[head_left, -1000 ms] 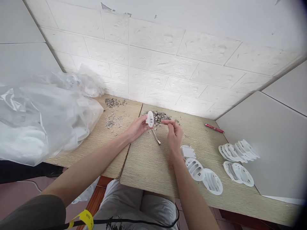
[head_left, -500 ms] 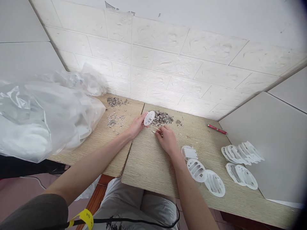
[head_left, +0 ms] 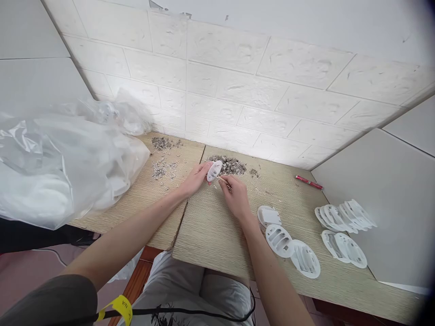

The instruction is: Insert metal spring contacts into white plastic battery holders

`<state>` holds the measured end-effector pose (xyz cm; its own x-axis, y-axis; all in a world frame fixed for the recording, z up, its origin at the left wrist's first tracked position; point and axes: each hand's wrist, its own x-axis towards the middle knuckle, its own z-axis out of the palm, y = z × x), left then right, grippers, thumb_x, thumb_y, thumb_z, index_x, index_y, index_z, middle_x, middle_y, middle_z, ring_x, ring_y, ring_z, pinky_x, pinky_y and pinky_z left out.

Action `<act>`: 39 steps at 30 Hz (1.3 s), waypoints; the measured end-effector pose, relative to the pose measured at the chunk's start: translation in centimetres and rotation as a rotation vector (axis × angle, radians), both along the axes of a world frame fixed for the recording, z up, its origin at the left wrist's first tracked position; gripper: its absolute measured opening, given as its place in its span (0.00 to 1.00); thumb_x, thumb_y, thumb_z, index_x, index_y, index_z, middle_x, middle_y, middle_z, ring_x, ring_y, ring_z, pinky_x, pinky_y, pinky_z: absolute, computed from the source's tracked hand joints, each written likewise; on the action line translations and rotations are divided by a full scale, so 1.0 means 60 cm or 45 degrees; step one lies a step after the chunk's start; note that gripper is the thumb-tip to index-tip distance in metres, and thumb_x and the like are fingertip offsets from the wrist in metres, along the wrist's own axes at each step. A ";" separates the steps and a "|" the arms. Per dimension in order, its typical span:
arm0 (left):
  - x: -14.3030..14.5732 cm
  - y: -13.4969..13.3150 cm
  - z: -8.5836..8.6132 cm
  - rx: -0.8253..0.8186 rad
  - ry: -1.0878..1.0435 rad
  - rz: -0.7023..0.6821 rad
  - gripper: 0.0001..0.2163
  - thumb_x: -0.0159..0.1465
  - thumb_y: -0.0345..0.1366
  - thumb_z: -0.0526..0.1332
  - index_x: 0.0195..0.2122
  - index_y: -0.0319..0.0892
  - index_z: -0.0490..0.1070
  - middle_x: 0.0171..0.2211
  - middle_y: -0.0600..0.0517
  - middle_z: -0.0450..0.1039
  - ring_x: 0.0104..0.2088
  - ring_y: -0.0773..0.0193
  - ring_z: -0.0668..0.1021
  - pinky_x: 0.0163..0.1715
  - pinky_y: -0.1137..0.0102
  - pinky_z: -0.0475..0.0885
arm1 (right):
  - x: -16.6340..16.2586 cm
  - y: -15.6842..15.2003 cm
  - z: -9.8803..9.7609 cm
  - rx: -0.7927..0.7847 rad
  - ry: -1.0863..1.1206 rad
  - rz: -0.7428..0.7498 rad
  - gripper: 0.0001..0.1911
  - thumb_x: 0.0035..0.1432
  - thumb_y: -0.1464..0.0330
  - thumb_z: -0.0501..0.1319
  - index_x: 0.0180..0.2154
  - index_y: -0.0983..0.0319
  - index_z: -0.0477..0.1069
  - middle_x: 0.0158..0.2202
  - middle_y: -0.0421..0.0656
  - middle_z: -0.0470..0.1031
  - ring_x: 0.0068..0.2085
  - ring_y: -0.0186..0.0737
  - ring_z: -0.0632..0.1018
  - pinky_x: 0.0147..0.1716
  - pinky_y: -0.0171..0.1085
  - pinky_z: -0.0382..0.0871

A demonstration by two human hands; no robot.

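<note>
My left hand (head_left: 197, 177) grips a round white plastic battery holder (head_left: 215, 170) by its edge, tilted up above the table. Closed in a pinch, my right hand (head_left: 235, 194) holds tweezers (head_left: 224, 181), whose tips reach the lower right part of the holder's face. Whether a small piece sits in the tips is too small to tell. Just behind both hands lies a pile of small metal pieces (head_left: 233, 165). Several similar white holders (head_left: 278, 240) rest on the table beside my right forearm.
A big clear plastic bag (head_left: 68, 167) of white parts fills the left side. Smaller metal heaps (head_left: 162, 144) lie near it. A red pen (head_left: 308, 182) and a row of stacked white discs (head_left: 343, 216) are at the right, by a grey panel (head_left: 380, 194). A brick-patterned wall closes the back.
The tweezers in my right hand have risen from near the tabletop to the holder's face. My left hand has shifted the holder slightly right and down and turned it.
</note>
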<state>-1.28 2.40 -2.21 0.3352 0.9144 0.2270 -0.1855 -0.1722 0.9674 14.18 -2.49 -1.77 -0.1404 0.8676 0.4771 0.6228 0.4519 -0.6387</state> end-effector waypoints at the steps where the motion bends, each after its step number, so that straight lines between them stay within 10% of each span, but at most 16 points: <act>1: 0.000 0.000 -0.001 0.003 0.000 -0.003 0.20 0.64 0.53 0.53 0.31 0.40 0.70 0.24 0.53 0.65 0.25 0.68 0.68 0.26 0.71 0.67 | 0.000 0.000 -0.001 -0.005 0.016 -0.007 0.12 0.63 0.65 0.53 0.35 0.62 0.73 0.34 0.44 0.75 0.36 0.40 0.73 0.35 0.37 0.64; 39: 0.001 -0.003 -0.001 0.035 0.054 -0.016 0.21 0.62 0.52 0.55 0.42 0.40 0.75 0.33 0.51 0.72 0.30 0.67 0.71 0.34 0.72 0.68 | -0.006 0.001 0.001 -0.240 0.124 -0.091 0.15 0.60 0.60 0.52 0.28 0.61 0.68 0.22 0.36 0.62 0.25 0.33 0.61 0.26 0.34 0.53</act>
